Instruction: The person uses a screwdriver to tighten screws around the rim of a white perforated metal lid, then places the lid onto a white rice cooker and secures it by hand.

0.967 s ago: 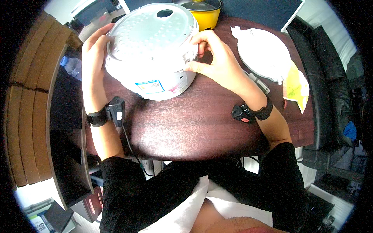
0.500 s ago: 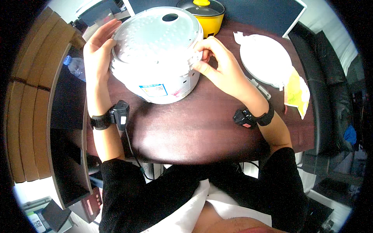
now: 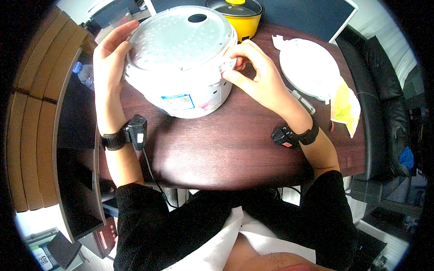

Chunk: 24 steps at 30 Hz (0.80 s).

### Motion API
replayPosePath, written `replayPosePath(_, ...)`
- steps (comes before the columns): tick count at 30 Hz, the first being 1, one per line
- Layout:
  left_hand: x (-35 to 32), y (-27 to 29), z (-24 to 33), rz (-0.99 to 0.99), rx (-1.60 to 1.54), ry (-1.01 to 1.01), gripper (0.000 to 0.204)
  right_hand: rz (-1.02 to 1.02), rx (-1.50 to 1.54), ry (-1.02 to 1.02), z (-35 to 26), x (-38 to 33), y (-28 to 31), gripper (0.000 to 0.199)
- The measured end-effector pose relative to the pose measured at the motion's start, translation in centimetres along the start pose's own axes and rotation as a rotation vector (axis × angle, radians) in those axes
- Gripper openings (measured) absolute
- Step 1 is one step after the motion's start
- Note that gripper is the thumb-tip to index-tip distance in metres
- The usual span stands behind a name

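A white round cooker [image 3: 156, 92] with a label on its front sits at the back left of the table. Over its top lies a pale, translucent, dimpled disc [image 3: 178, 38] with one round hole. My left hand [image 3: 108, 56] is against the cooker's left side, fingers stretched upward and thumb by the rim; part of its contact is hidden. My right hand [image 3: 255, 67] pinches a small white clip [image 3: 229, 64] at the cooker's right rim between thumb and fingers.
Behind the cooker stands a yellow pot [image 3: 244, 25] with a glass lid. At right lie a white oval lid-like piece [image 3: 307, 65], a yellow-and-white wrapper [image 3: 346, 108] and a grey pen-like tool [image 3: 302, 101]. A plastic bottle [image 3: 85, 74] is at left, near stacked cardboard boxes [image 3: 34, 113].
My left hand has shifted slightly left, its thumb drawing back from the disc. The cooker has moved a little up and left. My right hand keeps its pinch.
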State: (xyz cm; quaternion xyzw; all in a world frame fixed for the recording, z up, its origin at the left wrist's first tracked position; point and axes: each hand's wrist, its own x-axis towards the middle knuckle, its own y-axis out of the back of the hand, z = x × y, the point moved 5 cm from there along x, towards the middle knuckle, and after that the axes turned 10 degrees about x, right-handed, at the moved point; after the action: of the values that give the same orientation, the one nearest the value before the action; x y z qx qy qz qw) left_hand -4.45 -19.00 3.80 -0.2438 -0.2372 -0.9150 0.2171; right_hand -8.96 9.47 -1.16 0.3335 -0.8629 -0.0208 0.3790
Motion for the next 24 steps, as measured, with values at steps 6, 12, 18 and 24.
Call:
replayPosePath(6,-0.22,-0.40,0.22,-0.002,0.009,0.051,0.043,-0.004,0.040,-0.041,0.01,0.04,0.13,0.026)
replayPosePath(12,-0.09,-0.27,0.45,0.010,0.023,0.016,0.042,-0.015,0.028,-0.024,-0.03,0.04,0.18,0.024)
replayPosePath(18,-0.15,-0.14,0.25,-0.007,0.103,-0.035,0.042,-0.024,0.012,-0.014,0.26,0.18,0.10,0.024)
replayPosePath(24,-0.39,-0.79,0.38,-0.036,0.082,0.018,0.045,0.062,0.014,0.028,0.32,0.16,0.29,0.024)
